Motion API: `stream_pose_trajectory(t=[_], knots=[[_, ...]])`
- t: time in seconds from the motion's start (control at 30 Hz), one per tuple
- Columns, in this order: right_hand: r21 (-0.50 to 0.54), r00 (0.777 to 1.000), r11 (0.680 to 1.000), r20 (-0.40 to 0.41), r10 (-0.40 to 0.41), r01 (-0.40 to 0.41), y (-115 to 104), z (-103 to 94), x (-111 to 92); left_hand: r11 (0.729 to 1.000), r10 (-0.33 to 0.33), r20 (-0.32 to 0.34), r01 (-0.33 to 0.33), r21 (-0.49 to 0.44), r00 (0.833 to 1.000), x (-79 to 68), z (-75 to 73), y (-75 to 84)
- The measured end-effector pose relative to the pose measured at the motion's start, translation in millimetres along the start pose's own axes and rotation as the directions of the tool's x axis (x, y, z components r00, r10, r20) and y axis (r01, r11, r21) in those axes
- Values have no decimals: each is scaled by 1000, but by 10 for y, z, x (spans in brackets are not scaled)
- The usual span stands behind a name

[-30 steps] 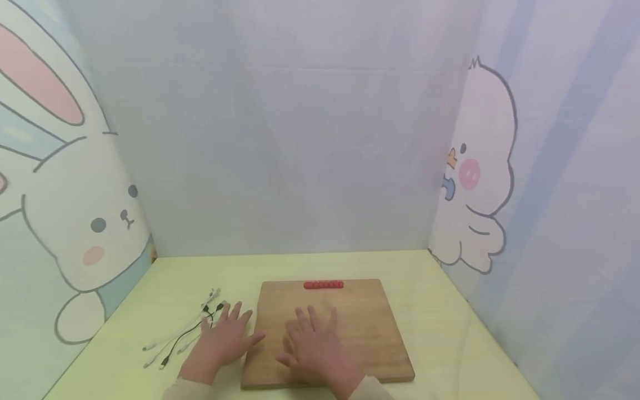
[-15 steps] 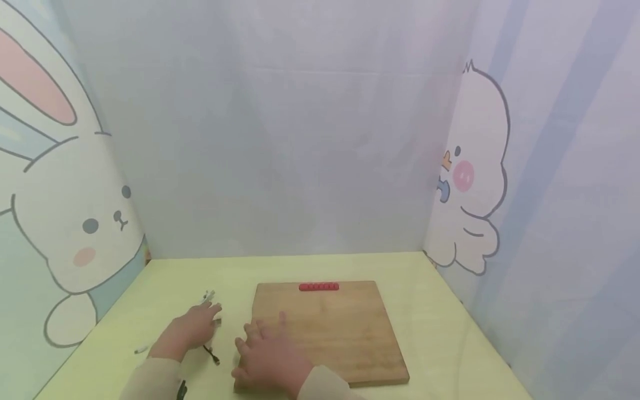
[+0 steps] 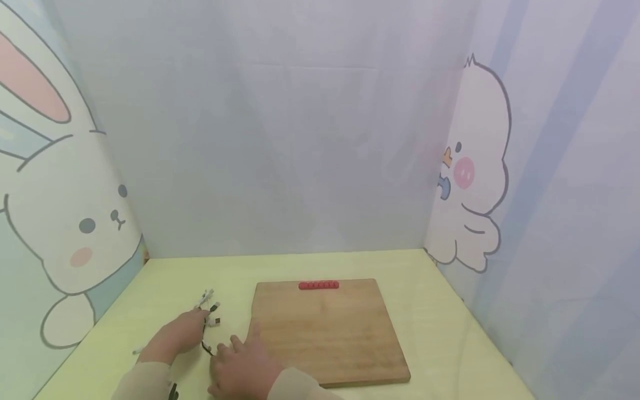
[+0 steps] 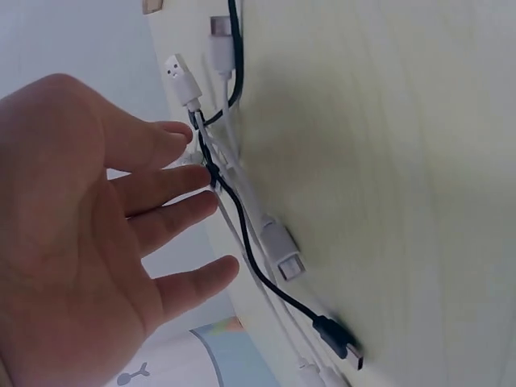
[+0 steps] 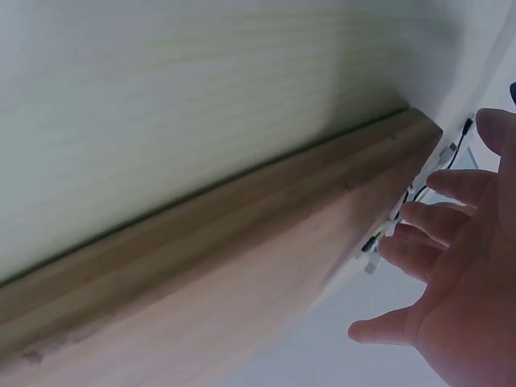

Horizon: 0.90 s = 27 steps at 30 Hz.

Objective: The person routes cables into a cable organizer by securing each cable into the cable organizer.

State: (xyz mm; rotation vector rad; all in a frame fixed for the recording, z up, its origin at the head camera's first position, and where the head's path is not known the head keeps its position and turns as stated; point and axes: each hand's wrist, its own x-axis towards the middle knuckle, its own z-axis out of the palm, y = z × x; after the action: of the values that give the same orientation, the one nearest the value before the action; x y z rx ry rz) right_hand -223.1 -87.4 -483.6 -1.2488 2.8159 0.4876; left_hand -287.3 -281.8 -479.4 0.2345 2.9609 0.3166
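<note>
A loose bundle of white USB cables and a black USB cable (image 4: pixel 251 250) lies on the table. My left hand (image 3: pixel 186 331) is over the bundle; in the left wrist view its fingers are mostly extended, with the fingertips (image 4: pixel 205 177) right at the cables. Around them are a white USB plug (image 4: pixel 183 79) and a white connector (image 4: pixel 282 254). My right hand (image 3: pixel 247 366) lies at the near left corner of a wooden cutting board (image 3: pixel 330 333), fingers spread and holding nothing. Part of the cable bundle is hidden under my left hand.
The cutting board bears a red strip (image 3: pixel 319 285) along its far edge. Printed curtains enclose the pale yellow table (image 3: pixel 425 311) at the back and both sides, the left one with a rabbit (image 3: pixel 65 222).
My left hand has moved left onto the cables, its fingers less spread. My right hand has slid left from the middle of the board to its left edge. The board stays put.
</note>
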Motion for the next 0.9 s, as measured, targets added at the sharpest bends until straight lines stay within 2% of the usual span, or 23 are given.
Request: stream_pose_trajectory(t=[0.1,0.17,0.33,0.43,0.53,0.7,0.9], knots=[[-46,998,998,50,-37,39,-2,-28,-17,1000,-13,6,13,-22,1000,25,31,-8],[-41,996,998,80,-48,51,0,-58,-41,999,-14,12,15,-34,1000,37,41,-18],[-8,996,1000,89,-29,30,-21,-106,-62,998,9,5,-8,-69,1000,30,53,-50],[13,997,1000,78,-28,28,-38,-109,-60,998,13,-1,-13,-60,1000,42,74,-85],[44,998,998,29,-56,54,-58,-96,-73,999,6,-3,-6,-38,1000,65,82,-116],[19,993,993,-49,-112,113,-78,-61,-87,999,-9,-1,9,-41,1000,127,61,-131],[-22,990,996,-110,-90,89,-102,-4,-49,999,-27,-21,27,-31,999,163,52,-125]])
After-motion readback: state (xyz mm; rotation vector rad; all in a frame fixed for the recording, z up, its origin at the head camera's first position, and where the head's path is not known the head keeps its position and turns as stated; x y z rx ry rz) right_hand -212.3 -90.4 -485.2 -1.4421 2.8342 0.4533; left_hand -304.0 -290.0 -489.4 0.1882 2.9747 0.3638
